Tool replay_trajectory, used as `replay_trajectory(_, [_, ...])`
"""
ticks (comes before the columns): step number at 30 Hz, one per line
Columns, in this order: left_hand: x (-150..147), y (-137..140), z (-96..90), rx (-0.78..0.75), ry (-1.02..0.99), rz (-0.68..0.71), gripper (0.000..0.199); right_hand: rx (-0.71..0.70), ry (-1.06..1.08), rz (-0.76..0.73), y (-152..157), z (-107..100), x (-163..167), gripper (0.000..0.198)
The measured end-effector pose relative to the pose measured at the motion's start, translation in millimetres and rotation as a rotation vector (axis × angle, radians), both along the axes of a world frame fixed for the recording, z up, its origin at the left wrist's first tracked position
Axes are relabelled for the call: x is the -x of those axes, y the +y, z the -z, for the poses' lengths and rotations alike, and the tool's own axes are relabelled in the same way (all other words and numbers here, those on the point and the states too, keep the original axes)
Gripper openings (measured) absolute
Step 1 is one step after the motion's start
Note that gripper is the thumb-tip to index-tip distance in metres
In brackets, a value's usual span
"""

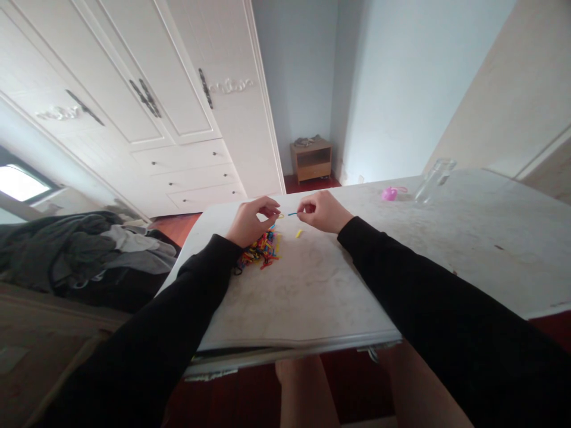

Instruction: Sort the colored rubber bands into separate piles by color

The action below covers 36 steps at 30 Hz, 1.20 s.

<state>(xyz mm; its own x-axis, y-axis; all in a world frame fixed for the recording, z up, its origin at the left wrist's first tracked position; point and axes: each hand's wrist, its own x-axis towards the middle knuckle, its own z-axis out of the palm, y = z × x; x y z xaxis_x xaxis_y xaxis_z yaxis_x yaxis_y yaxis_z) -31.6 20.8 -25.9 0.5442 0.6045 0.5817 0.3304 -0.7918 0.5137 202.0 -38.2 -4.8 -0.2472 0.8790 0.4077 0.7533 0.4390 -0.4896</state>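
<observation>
My left hand (255, 221) is closed in a pinch on a thin yellow band (281, 216) that looks like a small elastic loop. Opposite it, my right hand (323, 211) pinches a thin blue band (292, 214), its free end pointing left at the yellow one. A small gap seems to lie between the two bands. Beneath and beside my left hand is a heaped pile of small multicoloured bands (263, 249), partly hidden by that hand and sleeve. A short yellow piece (298, 233) lies alone on the table (312, 297), just below my right fingertips.
A pink round object with a loop (389, 194) and a clear glass bottle (432, 183) stand toward the table's back right. Dark and grey clothes (129, 255) are heaped at the left. Behind are a white wardrobe (178, 131) and a small wooden cabinet (312, 160).
</observation>
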Motion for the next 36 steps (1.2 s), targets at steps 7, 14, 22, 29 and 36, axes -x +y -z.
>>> replay_trajectory(7, [-0.2, -1.5, -0.7, 0.024, 0.002, -0.018, 0.019, 0.425, -0.122, -0.422, -13.5, -13.4, -13.9, 0.014])
replay_trajectory(14, [-0.4, -0.4, 0.6, 0.02, -0.014, 0.004, 0.019, 0.507, -0.205, -0.45, -16.4, -6.1, -4.7, 0.017])
replay_trajectory(22, [-0.8, -2.3, -1.5, 0.024, -0.001, 0.003, 0.018, 0.276, -0.209, -0.296, -11.7, -2.7, -2.7, 0.016])
replay_trajectory(29, [0.6, -2.9, -4.5, 0.022, 0.009, 0.005, 0.017, -0.05, -0.159, -0.18, -0.4, 11.7, 0.4, 0.013])
replay_trajectory(36, [5.1, 4.9, -3.0, 0.026, 0.124, -0.052, 0.014, -0.026, -0.193, -0.235, -1.2, 17.0, 5.6, 0.011])
